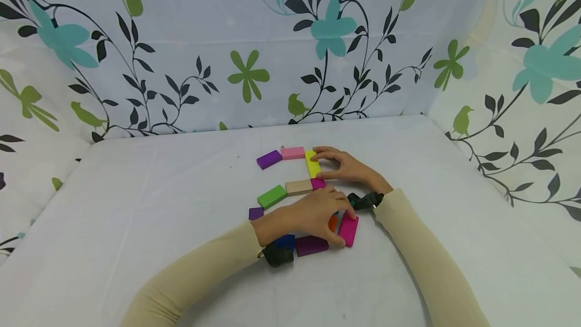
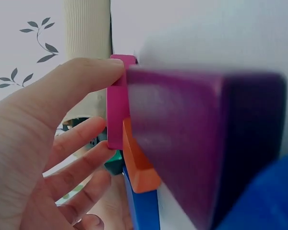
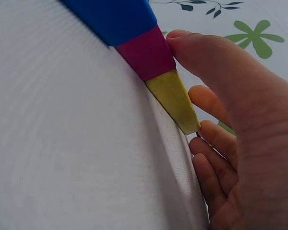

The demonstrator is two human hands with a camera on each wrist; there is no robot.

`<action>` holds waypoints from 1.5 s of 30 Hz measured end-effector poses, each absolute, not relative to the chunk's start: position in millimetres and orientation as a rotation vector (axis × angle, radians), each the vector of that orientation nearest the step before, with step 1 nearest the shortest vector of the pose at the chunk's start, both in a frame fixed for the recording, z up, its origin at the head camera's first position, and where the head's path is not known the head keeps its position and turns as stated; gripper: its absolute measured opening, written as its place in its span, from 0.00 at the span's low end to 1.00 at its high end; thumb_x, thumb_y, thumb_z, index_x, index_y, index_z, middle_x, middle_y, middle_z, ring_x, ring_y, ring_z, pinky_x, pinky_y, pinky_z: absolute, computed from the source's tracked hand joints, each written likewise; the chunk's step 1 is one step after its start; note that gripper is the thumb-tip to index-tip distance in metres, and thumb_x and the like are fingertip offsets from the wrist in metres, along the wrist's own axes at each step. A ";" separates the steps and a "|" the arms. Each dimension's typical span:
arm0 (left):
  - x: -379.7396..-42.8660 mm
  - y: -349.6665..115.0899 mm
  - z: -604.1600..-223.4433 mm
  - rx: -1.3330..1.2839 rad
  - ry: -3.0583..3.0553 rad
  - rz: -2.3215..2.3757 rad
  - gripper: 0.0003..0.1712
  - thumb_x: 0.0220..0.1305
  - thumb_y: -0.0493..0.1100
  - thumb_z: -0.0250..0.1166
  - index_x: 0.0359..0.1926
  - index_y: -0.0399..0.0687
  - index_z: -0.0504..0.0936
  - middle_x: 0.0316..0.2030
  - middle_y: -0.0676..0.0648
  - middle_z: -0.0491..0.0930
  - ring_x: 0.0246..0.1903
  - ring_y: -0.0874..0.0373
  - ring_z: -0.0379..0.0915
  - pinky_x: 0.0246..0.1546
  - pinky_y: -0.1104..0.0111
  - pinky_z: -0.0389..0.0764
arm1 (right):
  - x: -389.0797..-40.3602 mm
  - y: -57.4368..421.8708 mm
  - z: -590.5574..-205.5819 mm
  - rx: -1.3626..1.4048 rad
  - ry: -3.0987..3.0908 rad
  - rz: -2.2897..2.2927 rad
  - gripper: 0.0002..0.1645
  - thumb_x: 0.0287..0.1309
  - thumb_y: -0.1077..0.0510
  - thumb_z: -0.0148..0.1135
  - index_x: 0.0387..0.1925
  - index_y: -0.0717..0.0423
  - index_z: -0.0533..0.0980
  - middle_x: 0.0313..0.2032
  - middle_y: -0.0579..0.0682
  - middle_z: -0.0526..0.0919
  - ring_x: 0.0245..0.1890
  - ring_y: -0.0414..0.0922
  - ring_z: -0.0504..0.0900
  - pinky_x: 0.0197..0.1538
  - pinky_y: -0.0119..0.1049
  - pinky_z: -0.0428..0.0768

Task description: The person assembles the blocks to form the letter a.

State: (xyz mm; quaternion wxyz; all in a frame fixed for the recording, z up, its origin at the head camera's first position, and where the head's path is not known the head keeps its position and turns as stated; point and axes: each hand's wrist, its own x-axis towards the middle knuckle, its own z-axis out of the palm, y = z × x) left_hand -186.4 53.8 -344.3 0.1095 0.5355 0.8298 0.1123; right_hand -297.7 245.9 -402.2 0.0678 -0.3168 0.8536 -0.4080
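Observation:
My left hand (image 1: pixel 313 212) pinches a magenta block (image 1: pixel 348 230) lengthwise, thumb at the near end and fingertips at the far end. Beside that block, partly under the hand, is an orange block (image 2: pixel 140 167), with a dark purple block (image 1: pixel 311 246) next to it. Farther back, my right hand (image 1: pixel 347 166) grips a yellow block (image 1: pixel 312 164) between thumb and forefinger at its two ends. A smaller-looking magenta block (image 3: pixel 146 53) meets the yellow one's near end, close to the right thumb, with a blue block (image 3: pixel 117 19) beyond it.
The blocks lie in a curving row on a white table (image 1: pixel 159 206). Its back part has a purple block (image 1: pixel 269 159) and a pink block (image 1: pixel 293 153). A tan block (image 1: pixel 298 187), a green block (image 1: pixel 272 197) and a violet block (image 1: pixel 256 213) lie left of centre. Patterned cloth (image 1: pixel 181 44) hangs behind.

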 end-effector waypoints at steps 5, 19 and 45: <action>-179.7 55.0 -344.9 1.608 2.438 0.298 0.29 0.54 0.59 0.71 0.55 0.56 0.79 0.55 0.52 0.75 0.56 0.58 0.64 0.59 0.67 0.67 | -297.6 245.6 -401.1 -0.952 2.583 -1.226 0.29 0.56 0.57 0.69 0.61 0.54 0.75 0.72 0.56 0.61 0.74 0.56 0.52 0.70 0.64 0.49; -178.8 54.6 -346.1 1.657 2.340 0.282 0.30 0.55 0.61 0.70 0.58 0.59 0.78 0.58 0.53 0.73 0.62 0.57 0.59 0.57 0.67 0.64 | -297.3 244.7 -402.5 -0.916 2.560 -1.261 0.29 0.56 0.55 0.69 0.61 0.52 0.75 0.72 0.53 0.61 0.74 0.53 0.52 0.70 0.63 0.49; -186.3 59.3 -352.5 1.606 2.400 0.357 0.18 0.60 0.52 0.69 0.50 0.56 0.81 0.52 0.53 0.76 0.61 0.55 0.59 0.54 0.67 0.62 | -300.4 245.7 -404.1 -0.948 2.561 -1.253 0.29 0.56 0.56 0.69 0.61 0.53 0.75 0.72 0.53 0.61 0.74 0.53 0.52 0.70 0.63 0.49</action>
